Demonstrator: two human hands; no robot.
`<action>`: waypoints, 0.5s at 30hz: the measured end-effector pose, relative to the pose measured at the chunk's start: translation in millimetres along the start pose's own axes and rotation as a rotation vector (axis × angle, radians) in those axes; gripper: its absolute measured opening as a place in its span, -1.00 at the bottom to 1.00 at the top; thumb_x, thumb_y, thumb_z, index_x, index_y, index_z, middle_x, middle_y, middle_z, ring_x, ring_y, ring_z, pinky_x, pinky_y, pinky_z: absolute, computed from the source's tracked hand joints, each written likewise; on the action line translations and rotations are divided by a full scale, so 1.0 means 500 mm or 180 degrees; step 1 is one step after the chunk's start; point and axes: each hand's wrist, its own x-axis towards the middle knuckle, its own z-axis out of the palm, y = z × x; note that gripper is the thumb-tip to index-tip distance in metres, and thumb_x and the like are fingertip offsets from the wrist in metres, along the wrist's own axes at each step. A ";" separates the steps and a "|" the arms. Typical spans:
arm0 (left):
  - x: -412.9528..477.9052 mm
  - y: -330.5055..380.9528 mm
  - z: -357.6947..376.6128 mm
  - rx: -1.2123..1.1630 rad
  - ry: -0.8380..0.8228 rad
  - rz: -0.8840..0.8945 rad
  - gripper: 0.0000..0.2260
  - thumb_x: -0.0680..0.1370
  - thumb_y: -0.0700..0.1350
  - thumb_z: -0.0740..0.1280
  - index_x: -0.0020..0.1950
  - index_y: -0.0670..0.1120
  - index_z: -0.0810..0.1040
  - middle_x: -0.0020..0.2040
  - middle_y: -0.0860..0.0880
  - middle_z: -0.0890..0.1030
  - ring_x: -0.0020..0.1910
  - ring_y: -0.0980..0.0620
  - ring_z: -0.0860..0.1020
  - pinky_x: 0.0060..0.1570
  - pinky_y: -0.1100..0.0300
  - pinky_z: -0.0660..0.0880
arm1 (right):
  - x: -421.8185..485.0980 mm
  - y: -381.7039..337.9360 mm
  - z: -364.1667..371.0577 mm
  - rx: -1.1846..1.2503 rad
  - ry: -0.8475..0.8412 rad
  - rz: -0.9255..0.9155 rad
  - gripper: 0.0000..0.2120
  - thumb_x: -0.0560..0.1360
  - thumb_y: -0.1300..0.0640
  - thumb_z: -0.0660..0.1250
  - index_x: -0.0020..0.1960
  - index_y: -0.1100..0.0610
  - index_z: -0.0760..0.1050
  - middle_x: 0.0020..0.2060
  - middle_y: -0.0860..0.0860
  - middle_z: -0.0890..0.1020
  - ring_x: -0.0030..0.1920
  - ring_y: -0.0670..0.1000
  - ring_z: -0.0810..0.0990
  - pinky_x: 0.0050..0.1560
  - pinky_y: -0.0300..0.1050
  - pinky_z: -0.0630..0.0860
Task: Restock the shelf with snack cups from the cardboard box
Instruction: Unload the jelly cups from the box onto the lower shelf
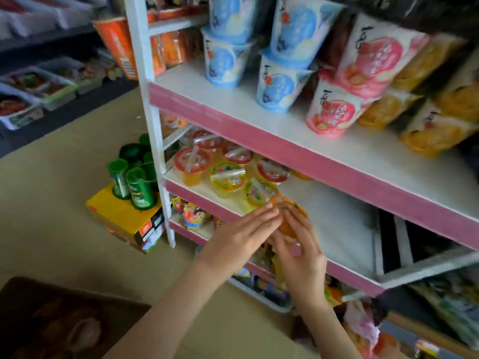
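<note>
An orange snack cup [286, 226] is held at the front edge of the middle shelf [337, 221]. My right hand [300, 251] grips it from below and the right. My left hand [241, 238] touches its left side with straight fingers. Several sealed snack cups [228, 177] with red, yellow and green lids stand further left on that shelf. The cardboard box [51, 320] lies at the bottom left, dark and blurred, with something round inside.
The upper shelf [259, 120] carries blue, pink and orange cups in stacks. Green canisters [134, 182] stand on a yellow carton [121, 218] on the floor beside the white shelf post [153, 125]. Packets fill the lowest shelf and a tray below.
</note>
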 end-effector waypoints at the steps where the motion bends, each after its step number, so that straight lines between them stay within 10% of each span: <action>1: 0.013 0.009 0.026 0.0060 0.0020 0.0070 -0.59 0.48 -0.33 0.17 0.31 -0.16 0.50 0.32 -0.07 0.50 0.36 0.05 0.41 0.08 0.13 0.55 | 0.001 0.018 -0.016 0.0002 0.0070 0.0004 -0.62 0.45 0.17 0.41 0.26 0.11 0.49 0.27 0.00 0.50 0.34 0.08 0.44 0.15 -0.24 0.51; 6: 0.052 0.029 0.162 0.0168 0.0157 0.0199 -0.58 0.41 -0.34 0.29 0.28 -0.19 0.51 0.30 -0.10 0.52 0.33 0.03 0.43 0.05 0.18 0.56 | 0.002 0.141 -0.050 -0.0232 0.0387 -0.0053 -0.62 0.45 0.09 0.40 0.26 0.07 0.49 0.27 -0.08 0.49 0.33 0.00 0.44 0.23 0.17 0.47; 12: 0.104 0.009 0.300 0.0508 0.0107 -0.0246 -0.35 0.15 -0.44 0.52 0.24 -0.27 0.53 0.24 -0.20 0.55 0.25 -0.11 0.51 -0.17 0.10 0.63 | 0.073 0.270 -0.040 -0.0611 0.0370 -0.0303 -0.64 0.46 0.20 0.40 0.25 0.16 0.52 0.22 -0.12 0.46 0.27 0.09 0.49 0.19 0.11 0.50; 15: 0.145 0.010 0.325 0.0714 0.0026 -0.0495 -0.37 0.30 -0.46 0.41 0.37 -0.32 0.37 0.36 -0.26 0.42 0.37 -0.13 0.38 0.16 0.12 0.49 | 0.115 0.304 -0.030 -0.0706 0.0339 -0.0545 -0.69 0.45 0.26 0.38 0.20 0.20 0.55 0.15 -0.05 0.53 0.21 0.14 0.52 0.16 0.14 0.51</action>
